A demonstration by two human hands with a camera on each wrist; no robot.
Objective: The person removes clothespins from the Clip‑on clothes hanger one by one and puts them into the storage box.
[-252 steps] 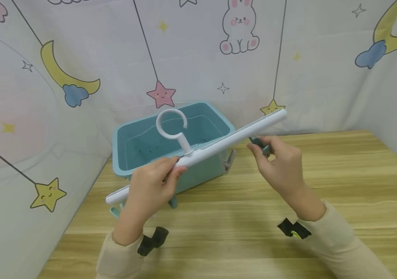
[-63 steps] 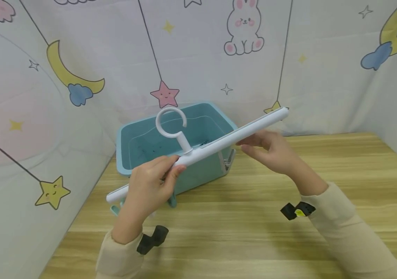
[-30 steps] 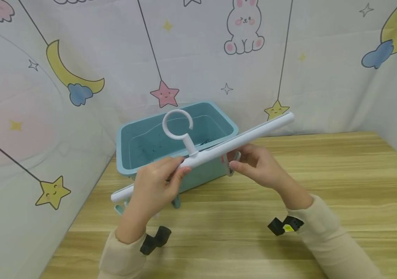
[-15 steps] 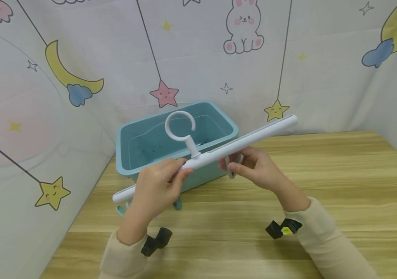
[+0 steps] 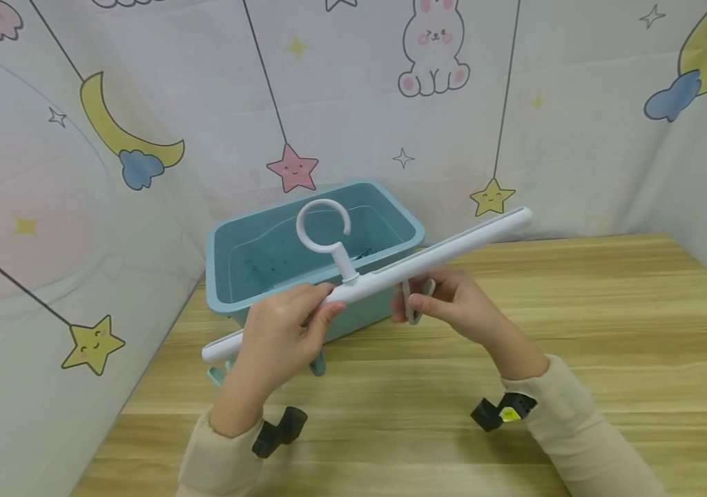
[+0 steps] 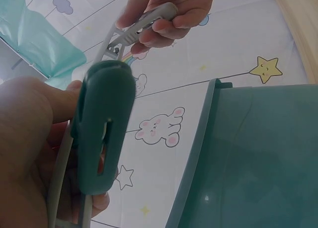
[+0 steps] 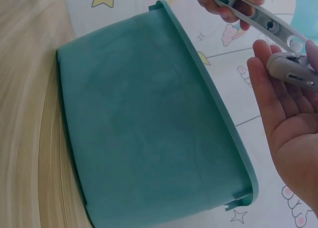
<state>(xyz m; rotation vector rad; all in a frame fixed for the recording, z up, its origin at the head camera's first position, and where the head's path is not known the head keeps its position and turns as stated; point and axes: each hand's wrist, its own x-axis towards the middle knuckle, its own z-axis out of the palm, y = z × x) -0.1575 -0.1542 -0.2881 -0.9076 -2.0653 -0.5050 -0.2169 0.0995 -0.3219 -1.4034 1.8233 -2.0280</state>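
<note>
My left hand grips a white clip hanger by its bar, just left of the round hook. The bar slants up to the right, in front of the tub. Below its right half, my right hand pinches a grey clip between thumb and fingers; the right wrist view shows that clip over the palm. A dark green clip hangs beside my left hand in the left wrist view. Two more green clip ends, one near the middle and one at the left, show under the bar.
Behind the hanger a teal tub stands on the wooden table, with small dark bits inside. A white cloth printed with stars, moons and a rabbit forms the backdrop close behind it.
Earlier my right hand held a green clip right of the bar, then reached under the bar. It has since moved left onto the grey clip. The hanger has shifted slightly right and down.
</note>
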